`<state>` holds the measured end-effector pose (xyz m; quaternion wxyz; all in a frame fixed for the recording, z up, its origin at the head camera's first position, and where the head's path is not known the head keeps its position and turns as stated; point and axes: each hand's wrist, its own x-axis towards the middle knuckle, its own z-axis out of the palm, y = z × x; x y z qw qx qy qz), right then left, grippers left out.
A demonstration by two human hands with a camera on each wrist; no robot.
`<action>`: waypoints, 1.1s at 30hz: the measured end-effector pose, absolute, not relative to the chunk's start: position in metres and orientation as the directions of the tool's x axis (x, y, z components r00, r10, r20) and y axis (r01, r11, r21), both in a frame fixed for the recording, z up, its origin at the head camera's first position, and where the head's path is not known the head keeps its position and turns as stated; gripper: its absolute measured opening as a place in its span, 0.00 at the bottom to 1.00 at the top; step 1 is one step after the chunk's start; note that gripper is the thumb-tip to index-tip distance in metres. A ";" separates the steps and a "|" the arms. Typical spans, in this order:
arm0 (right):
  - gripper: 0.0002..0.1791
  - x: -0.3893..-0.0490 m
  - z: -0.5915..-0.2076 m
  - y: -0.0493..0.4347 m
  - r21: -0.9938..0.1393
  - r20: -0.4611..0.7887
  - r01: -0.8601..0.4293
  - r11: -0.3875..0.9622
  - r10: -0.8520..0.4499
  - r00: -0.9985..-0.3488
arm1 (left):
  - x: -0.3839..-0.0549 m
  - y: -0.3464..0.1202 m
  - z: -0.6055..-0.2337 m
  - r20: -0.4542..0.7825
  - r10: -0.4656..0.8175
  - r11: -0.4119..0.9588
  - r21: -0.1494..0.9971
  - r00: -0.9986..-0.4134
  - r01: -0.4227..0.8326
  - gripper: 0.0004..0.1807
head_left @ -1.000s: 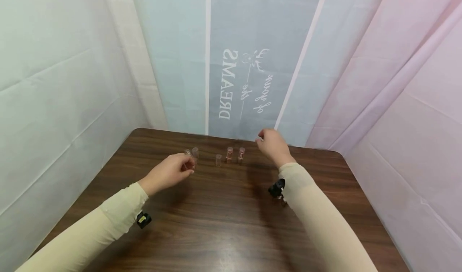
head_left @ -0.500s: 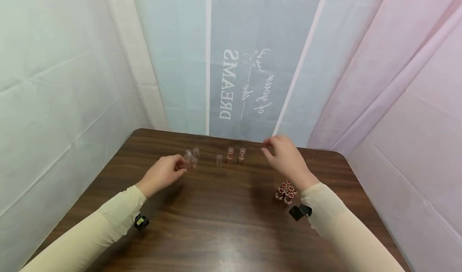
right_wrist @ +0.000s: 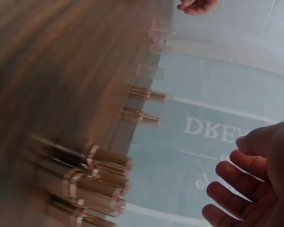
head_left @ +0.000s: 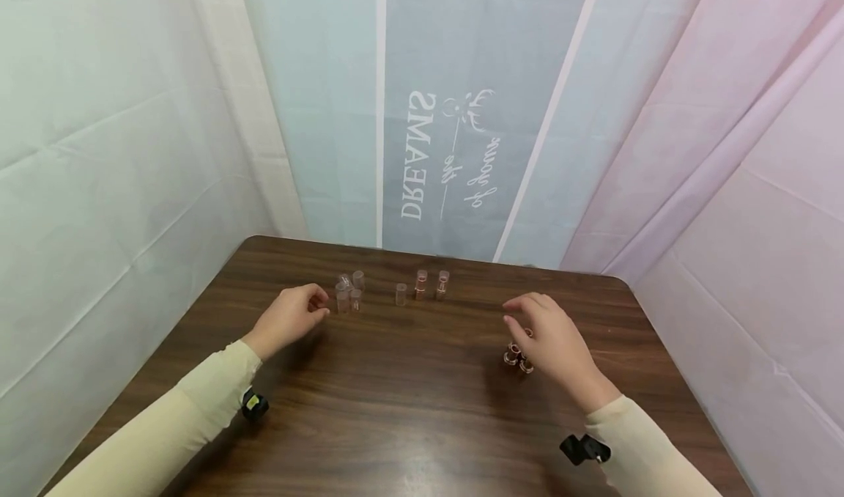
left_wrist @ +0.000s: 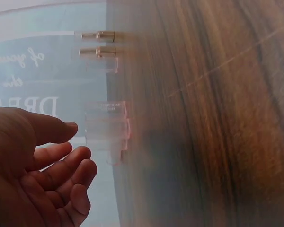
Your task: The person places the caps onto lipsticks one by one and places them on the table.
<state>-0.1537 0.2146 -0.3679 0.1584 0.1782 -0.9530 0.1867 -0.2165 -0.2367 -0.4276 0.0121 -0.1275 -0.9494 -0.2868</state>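
Observation:
My left hand (head_left: 290, 317) stands beside a group of clear plastic caps (head_left: 343, 303), its loosely bent fingers holding nothing. In the left wrist view those caps (left_wrist: 106, 132) show just past the fingertips. My right hand (head_left: 550, 336) is over a cluster of rose-gold lipstick tubes (head_left: 511, 354), partly hiding them, with bent fingers around nothing. Their metallic bodies (right_wrist: 80, 187) stand close together in the right wrist view. Toward the back stand two lipsticks (head_left: 420, 284) with clear caps on, side by side. A single clear cap (head_left: 401, 295) is just left of them.
Everything stands on a dark wood-grain table (head_left: 395, 394) with rounded far corners. Behind it hangs a blue fabric backdrop (head_left: 455, 42) with mirrored white lettering. Pale cloth walls (head_left: 119, 152) close in both sides.
My right hand has come back from the far edge toward the lipstick cluster, moving right and nearer. The left hand has let go of a clear cap in the group and drawn slightly left.

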 end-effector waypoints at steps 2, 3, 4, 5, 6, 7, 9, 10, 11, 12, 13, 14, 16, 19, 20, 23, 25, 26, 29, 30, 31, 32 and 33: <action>0.10 -0.149 -0.374 0.218 -0.307 0.380 -0.394 0.866 -0.268 -0.885 | -0.220 -0.238 -0.427 0.088 0.226 0.804 0.546 -0.970 0.237 0.12; 0.10 -0.147 -0.376 0.220 -0.308 0.388 -0.393 0.867 -0.263 -0.884 | -0.222 -0.238 -0.427 0.083 0.221 0.803 0.550 -0.972 0.230 0.12; 0.10 -0.145 -0.379 0.221 -0.311 0.393 -0.390 0.867 -0.256 -0.883 | -0.224 -0.238 -0.427 0.076 0.216 0.802 0.555 -0.973 0.222 0.12; 0.10 -0.144 -0.382 0.223 -0.314 0.398 -0.386 0.867 -0.249 -0.883 | -0.226 -0.238 -0.427 0.071 0.213 0.801 0.558 -0.975 0.215 0.11; 0.10 -0.142 -0.384 0.225 -0.318 0.401 -0.381 0.868 -0.241 -0.884 | -0.227 -0.238 -0.428 0.063 0.206 0.800 0.564 -0.977 0.205 0.12; 0.10 -0.141 -0.386 0.227 -0.322 0.402 -0.372 0.870 -0.230 -0.886 | -0.228 -0.238 -0.428 0.058 0.199 0.800 0.567 -0.978 0.197 0.12; 0.10 -0.140 -0.390 0.231 -0.332 0.407 -0.358 0.873 -0.211 -0.889 | -0.230 -0.238 -0.430 0.047 0.185 0.802 0.570 -0.982 0.178 0.12; 0.10 -0.139 -0.392 0.234 -0.336 0.411 -0.353 0.873 -0.201 -0.889 | -0.230 -0.236 -0.431 0.043 0.177 0.803 0.571 -0.983 0.170 0.13; 0.10 -0.139 -0.394 0.237 -0.338 0.420 -0.351 0.874 -0.194 -0.887 | -0.231 -0.235 -0.433 0.041 0.169 0.802 0.574 -0.985 0.162 0.13; 0.10 -0.138 -0.396 0.240 -0.338 0.429 -0.348 0.874 -0.185 -0.884 | -0.231 -0.233 -0.434 0.038 0.160 0.801 0.579 -0.986 0.153 0.14; 0.10 -0.138 -0.398 0.243 -0.339 0.438 -0.345 0.875 -0.177 -0.881 | -0.232 -0.231 -0.436 0.036 0.152 0.799 0.583 -0.988 0.144 0.15; 0.10 -0.138 -0.399 0.246 -0.341 0.447 -0.342 0.876 -0.169 -0.878 | -0.232 -0.229 -0.437 0.036 0.142 0.798 0.587 -0.989 0.136 0.17; 0.10 -0.137 -0.403 0.253 -0.343 0.457 -0.333 0.878 -0.153 -0.876 | -0.233 -0.224 -0.439 0.038 0.118 0.794 0.596 -0.992 0.118 0.20; 0.10 -0.137 -0.408 0.261 -0.356 0.452 -0.310 0.882 -0.128 -0.883 | -0.233 -0.217 -0.442 0.038 0.082 0.793 0.603 -0.996 0.088 0.24; 0.11 -0.137 -0.409 0.264 -0.360 0.449 -0.303 0.882 -0.121 -0.885 | -0.233 -0.215 -0.443 0.039 0.071 0.793 0.604 -0.997 0.080 0.25; 0.11 -0.137 -0.413 0.269 -0.372 0.439 -0.286 0.883 -0.104 -0.892 | -0.233 -0.212 -0.444 0.037 0.045 0.795 0.604 -0.998 0.058 0.26; 0.12 -0.137 -0.414 0.273 -0.376 0.438 -0.281 0.883 -0.097 -0.894 | -0.234 -0.210 -0.445 0.036 0.038 0.794 0.606 -0.999 0.052 0.27; 0.12 -0.138 -0.415 0.275 -0.379 0.438 -0.278 0.883 -0.094 -0.894 | -0.235 -0.209 -0.445 0.032 0.038 0.793 0.608 -0.999 0.050 0.27; 0.12 -0.138 -0.417 0.280 -0.391 0.427 -0.267 0.881 -0.083 -0.900 | -0.238 -0.208 -0.446 0.019 0.033 0.790 0.612 -0.999 0.038 0.26; 0.12 -0.139 -0.417 0.282 -0.398 0.420 -0.260 0.880 -0.078 -0.904 | -0.239 -0.207 -0.447 0.014 0.030 0.788 0.615 -0.999 0.033 0.26; 0.13 -0.139 -0.417 0.283 -0.406 0.409 -0.252 0.878 -0.071 -0.910 | -0.241 -0.207 -0.447 0.012 0.027 0.786 0.617 -1.000 0.029 0.25; 0.12 -0.140 -0.417 0.285 -0.412 0.398 -0.242 0.878 -0.065 -0.915 | -0.242 -0.206 -0.447 0.012 0.027 0.784 0.620 -1.000 0.028 0.25; 0.12 -0.140 -0.417 0.287 -0.420 0.387 -0.235 0.877 -0.061 -0.920 | -0.243 -0.206 -0.447 0.013 0.028 0.781 0.624 -1.000 0.030 0.24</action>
